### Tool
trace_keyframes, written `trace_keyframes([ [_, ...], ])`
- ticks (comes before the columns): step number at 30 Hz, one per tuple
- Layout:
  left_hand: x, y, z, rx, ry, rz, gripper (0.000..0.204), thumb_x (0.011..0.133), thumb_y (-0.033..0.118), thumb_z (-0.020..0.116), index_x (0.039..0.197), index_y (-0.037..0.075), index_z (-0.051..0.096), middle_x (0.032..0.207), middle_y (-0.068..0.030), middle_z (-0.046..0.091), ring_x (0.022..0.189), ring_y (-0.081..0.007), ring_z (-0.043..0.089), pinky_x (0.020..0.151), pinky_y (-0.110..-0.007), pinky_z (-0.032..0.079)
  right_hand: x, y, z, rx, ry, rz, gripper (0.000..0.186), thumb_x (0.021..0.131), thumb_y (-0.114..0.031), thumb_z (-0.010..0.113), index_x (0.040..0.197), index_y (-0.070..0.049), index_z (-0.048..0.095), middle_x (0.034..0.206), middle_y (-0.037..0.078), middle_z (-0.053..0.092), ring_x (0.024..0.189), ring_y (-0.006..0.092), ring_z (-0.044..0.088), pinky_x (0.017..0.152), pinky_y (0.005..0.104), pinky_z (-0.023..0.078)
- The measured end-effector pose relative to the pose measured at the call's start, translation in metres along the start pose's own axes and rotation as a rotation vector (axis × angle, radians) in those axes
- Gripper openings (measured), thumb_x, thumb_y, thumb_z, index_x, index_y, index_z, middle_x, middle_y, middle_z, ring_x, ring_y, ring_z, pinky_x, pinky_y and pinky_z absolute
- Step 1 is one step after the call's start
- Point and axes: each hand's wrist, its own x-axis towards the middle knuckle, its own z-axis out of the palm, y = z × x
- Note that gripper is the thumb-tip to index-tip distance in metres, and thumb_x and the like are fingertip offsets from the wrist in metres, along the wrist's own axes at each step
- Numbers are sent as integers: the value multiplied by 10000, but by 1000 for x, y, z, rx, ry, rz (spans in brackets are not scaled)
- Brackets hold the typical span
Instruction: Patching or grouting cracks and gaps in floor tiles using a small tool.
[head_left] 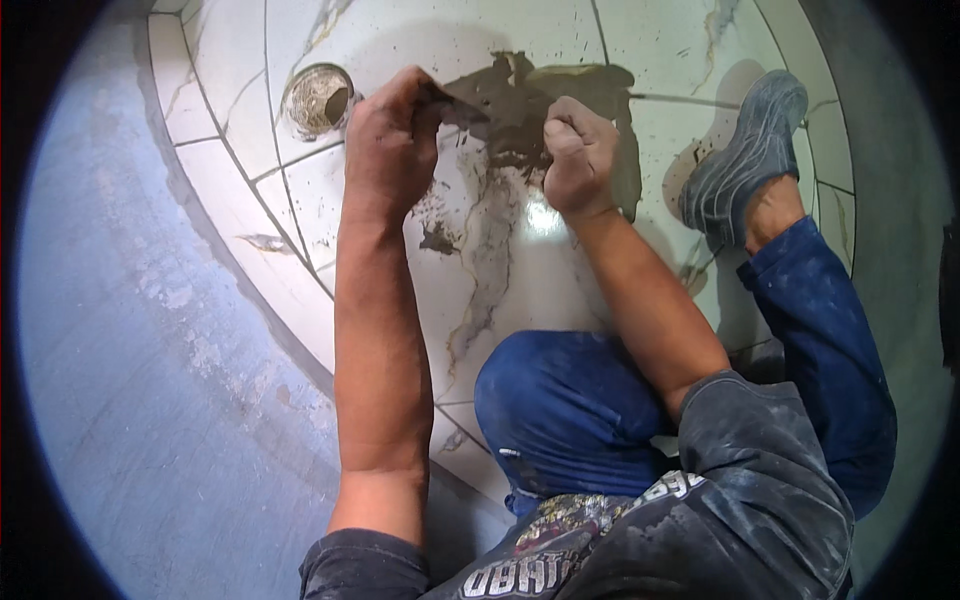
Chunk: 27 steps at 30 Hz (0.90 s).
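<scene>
My left hand (395, 145) is closed, its fingers pinching a thin, dark, flat piece (455, 104) that reaches over a wet grey-brown patch of grout (515, 100). The kind of piece cannot be made out. On the right, my right hand (582, 158) is curled into a fist at the patch's near edge, dusted with pale powder. Whatever it holds, if anything, is hidden. The grout is spread unevenly over white marble-look tiles (520, 275), with smears and specks between my hands.
A round hole with a rough rim (318, 101) lies left of my left hand. A blue-painted wall (130, 380) runs along the left. My bent knee (570, 400) is close below the hands, and my grey shoe (748, 150) rests on the tiles at right.
</scene>
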Motion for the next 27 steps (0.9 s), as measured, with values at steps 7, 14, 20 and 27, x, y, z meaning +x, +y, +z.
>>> trace_keyframes([
  [7,-4,-5,-2,47,-153,-82,77,837,-45,623,900,-1,614,805,-108,709,781,-189,693,705,-293,506,-2,-2,-3,66,-16,-64,293,879,-200,504,658,-13,459,529,51,381,478,135,378,455,308,314],
  [14,4,-2,17,77,-76,-33,94,812,-22,639,895,19,624,806,-137,694,728,-281,680,673,-354,516,-12,3,-5,57,-4,37,288,869,-203,510,651,-24,453,520,53,389,464,131,390,455,305,326],
  [20,13,-4,12,96,4,21,50,855,7,623,904,16,621,814,-124,712,770,-256,703,690,-333,521,-9,-3,-3,68,-48,49,271,846,-178,505,635,-19,444,509,54,385,454,125,380,454,309,329],
  [27,12,-7,9,45,92,3,80,824,-22,648,873,29,611,805,-115,709,733,-267,692,651,-342,520,-2,-4,-5,51,-31,42,270,848,-163,505,632,-15,442,533,52,401,484,131,385,462,304,322],
])
